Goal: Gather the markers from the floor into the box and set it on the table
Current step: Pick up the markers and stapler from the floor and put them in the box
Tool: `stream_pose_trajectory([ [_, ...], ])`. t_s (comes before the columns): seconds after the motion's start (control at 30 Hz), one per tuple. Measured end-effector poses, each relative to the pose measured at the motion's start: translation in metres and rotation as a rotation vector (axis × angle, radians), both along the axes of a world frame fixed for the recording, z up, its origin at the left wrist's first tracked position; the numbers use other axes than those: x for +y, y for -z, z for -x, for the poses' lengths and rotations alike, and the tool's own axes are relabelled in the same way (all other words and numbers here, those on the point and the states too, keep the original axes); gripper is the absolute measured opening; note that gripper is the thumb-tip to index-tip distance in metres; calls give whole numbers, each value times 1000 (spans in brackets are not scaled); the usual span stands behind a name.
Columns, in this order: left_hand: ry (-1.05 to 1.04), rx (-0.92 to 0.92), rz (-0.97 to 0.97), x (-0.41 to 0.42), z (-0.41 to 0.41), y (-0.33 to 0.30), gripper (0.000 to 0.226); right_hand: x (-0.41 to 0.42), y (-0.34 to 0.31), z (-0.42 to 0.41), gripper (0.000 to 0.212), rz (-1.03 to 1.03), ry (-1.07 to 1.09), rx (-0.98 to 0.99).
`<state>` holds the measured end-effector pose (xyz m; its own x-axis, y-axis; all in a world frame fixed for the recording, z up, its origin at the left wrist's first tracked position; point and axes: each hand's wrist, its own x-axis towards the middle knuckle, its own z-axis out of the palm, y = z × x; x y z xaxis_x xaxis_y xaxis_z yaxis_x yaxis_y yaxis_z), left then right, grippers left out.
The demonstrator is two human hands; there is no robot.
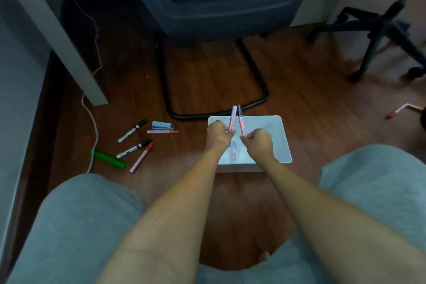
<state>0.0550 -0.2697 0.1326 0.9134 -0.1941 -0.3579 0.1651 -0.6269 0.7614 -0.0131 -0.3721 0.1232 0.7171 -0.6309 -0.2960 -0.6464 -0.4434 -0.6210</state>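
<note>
A white box [279, 131] stands on the wooden floor in front of my knees. My left hand [217, 134] grips a pink marker [232, 117] upright over the box. Beside it, my right hand [259, 142] holds a dark-tipped marker [241, 120], also upright. One marker [234, 151] lies inside the box between my wrists. Several markers lie on the floor to the left: a black-capped one [132, 131], a pink one [162, 131], another black-capped one [133, 148] and a red-capped one [141, 157]. A red marker [403, 110] lies far right.
A blue stapler [162, 125] and a green marker-like stick [109, 159] lie among the left markers. A white cable [93, 122] runs by the white table leg [92, 85]. A chair's black base [219, 113] sits just behind the box; an office chair base [380, 37] stands far right.
</note>
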Motion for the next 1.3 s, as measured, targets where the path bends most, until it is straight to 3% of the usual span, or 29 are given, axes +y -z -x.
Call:
stream_pose_trajectory([
  [0.13, 77, 22, -41, -4, 7, 9, 24, 0, 7, 13, 43, 53, -8, 33],
  [0.23, 82, 1, -52, 6, -2, 8, 28, 6, -1, 4, 28, 62, -34, -34],
  [0.3, 56, -20, -56, 18, -13, 6, 27, 11, -6, -8, 35, 105, -87, -84],
  [0.6, -341, -34, -16, 131, -58, 0, 22, 70, -11, -97, 30, 96, -367, -257],
  [0.8, -567, 4, -34, 223, -70, 31, 18, 133, 31, -154, 26, 58, -590, -258],
  [1.03, -462, 17, -251, 258, -66, 104, 31, 168, 102, -199, 31, 121, -804, -50],
  [1.1, -345, 1, -390, 257, -63, 117, 37, 170, 117, -200, 35, 189, -837, 1],
  [1.23, -237, -16, -469, 255, -56, 138, 60, 170, 139, -202, 37, 357, -894, 8],
  [1.3, -245, -32, -476, 252, -55, 145, 54, 167, 145, -204, 35, 449, -923, 1],
])
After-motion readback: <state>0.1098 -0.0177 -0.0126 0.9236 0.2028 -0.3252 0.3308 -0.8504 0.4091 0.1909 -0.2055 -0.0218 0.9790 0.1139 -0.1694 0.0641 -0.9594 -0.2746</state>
